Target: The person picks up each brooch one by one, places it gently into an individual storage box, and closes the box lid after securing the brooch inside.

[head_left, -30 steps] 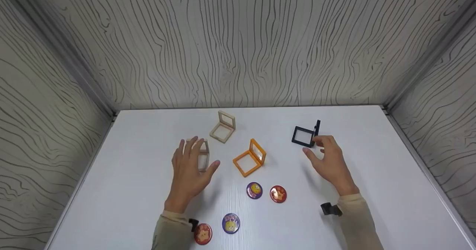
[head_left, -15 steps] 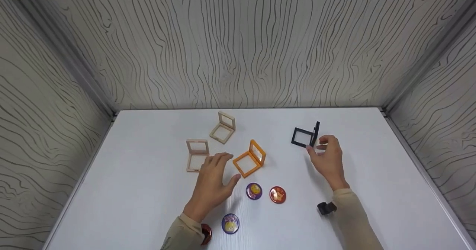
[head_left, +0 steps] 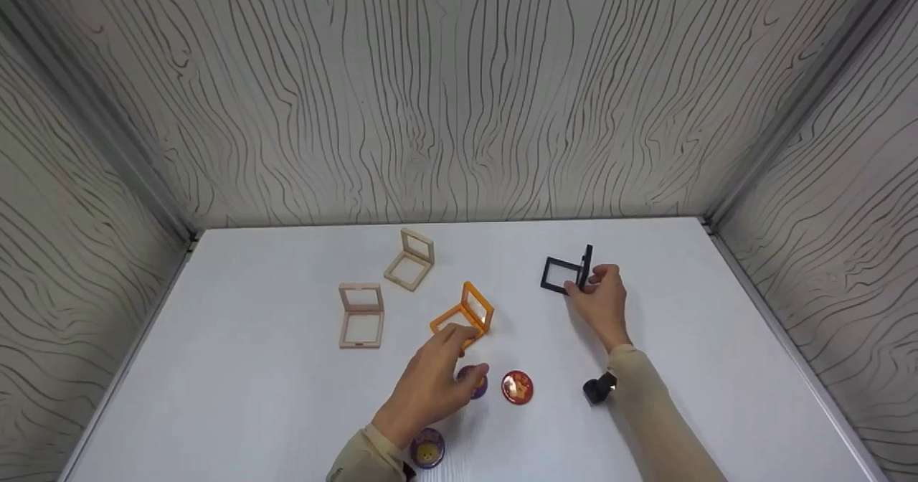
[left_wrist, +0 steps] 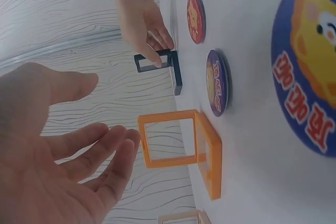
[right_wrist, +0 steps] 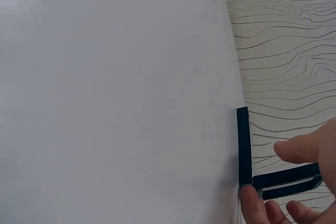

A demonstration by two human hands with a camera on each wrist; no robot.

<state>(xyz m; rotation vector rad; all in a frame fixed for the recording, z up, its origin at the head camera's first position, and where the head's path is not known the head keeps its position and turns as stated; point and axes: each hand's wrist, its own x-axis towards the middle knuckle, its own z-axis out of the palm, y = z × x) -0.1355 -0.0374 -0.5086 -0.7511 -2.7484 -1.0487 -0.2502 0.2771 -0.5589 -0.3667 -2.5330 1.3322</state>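
My left hand (head_left: pixel 434 381) hovers palm down with loosely bent fingers and holds nothing. Its fingertips overlap the near corner of a hinged orange display frame (head_left: pixel 488 317) in the head view. In the left wrist view, the orange frame (left_wrist: pixel 197 135) stands beyond the fingertips, its lid upright. Under my left thumb a purple button badge (head_left: pixel 475 389) is partly hidden. My right hand (head_left: pixel 604 306) straddles the raised lid of a black display frame (head_left: pixel 551 275). In the right wrist view, one finger touches the black frame (right_wrist: pixel 244 145) near its hinge, while the thumb stands apart from the lid.
A pink display frame (head_left: pixel 361 346) lies left of the orange one, a beige display frame (head_left: pixel 393 275) behind; both have raised lids. A red badge (head_left: pixel 517 387) and another purple badge (head_left: pixel 428 453) lie on the white table (head_left: pixel 237 367). Wood-patterned panels (head_left: pixel 430 95) enclose the back and sides.
My left hand has moved right, from over the pink frame to the orange frame's near corner. My right hand has come in around the black frame's lid. The head view has shifted slightly.
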